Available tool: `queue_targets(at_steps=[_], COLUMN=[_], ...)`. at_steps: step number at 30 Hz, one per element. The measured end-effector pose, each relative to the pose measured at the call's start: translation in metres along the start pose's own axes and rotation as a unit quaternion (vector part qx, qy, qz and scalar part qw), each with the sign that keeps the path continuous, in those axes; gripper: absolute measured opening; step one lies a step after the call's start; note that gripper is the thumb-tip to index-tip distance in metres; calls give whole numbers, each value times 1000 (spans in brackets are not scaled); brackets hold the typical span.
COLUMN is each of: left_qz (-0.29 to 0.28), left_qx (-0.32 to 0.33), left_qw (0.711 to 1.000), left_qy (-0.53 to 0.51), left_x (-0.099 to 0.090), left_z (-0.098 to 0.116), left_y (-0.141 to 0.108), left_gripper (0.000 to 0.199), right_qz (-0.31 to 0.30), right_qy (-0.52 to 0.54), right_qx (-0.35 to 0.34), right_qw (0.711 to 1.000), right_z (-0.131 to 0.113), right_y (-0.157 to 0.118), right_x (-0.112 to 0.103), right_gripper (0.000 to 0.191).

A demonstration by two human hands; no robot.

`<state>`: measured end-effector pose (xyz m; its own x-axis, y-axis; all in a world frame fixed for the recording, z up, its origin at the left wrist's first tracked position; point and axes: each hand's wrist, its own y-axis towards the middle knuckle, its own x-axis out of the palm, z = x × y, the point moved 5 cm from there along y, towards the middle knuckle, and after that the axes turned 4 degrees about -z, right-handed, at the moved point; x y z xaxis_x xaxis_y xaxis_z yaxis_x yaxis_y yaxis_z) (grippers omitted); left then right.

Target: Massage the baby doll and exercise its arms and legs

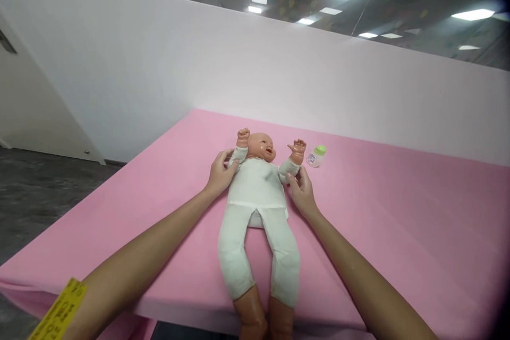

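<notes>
A baby doll (257, 183) with a white cloth body lies on its back on the pink-covered table (159, 186), its head toward the wall and its feet at the near edge. My left hand (222, 171) is closed round the doll's arm on the left side, near the cuff. On the right side, my right hand (300, 188) grips the doll's other arm, thumb on the white sleeve. Both of the doll's hands point upward. Some of my fingers are hidden behind the sleeves.
A small clear bottle (314, 159) with a green cap lies to the right of the doll's raised hand. Behind the table stands a white wall (255, 74). A door (35, 95) is at the far left, above a dark floor (48, 186).
</notes>
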<state>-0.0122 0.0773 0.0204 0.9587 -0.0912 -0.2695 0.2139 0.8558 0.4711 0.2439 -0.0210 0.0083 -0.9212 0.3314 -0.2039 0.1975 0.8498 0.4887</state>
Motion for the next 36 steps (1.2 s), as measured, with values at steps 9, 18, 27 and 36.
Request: queue_targets(at_steps=[9,18,27,36], left_qz=[0,-20,-11,6], left_qx=[-4,39,-2,-21], left_qw=[1000,999,1000,999], left_qy=[-8,16,-11,-43], left_x=[1,2,0,0], left_z=[-1,11,5,0], left_y=[0,-3,-1,0], left_gripper=[34,29,27,27], right_qz=[-4,-32,-31,-25], right_qy=[2,-63,12,25], right_qx=[6,-88,-10,1], right_qw=[1000,994,999,999], right_z=[1,-8,0,4], right_y=[0,-1,0,1], right_x=[0,0,3,1], right_gripper=[17,22,35,13])
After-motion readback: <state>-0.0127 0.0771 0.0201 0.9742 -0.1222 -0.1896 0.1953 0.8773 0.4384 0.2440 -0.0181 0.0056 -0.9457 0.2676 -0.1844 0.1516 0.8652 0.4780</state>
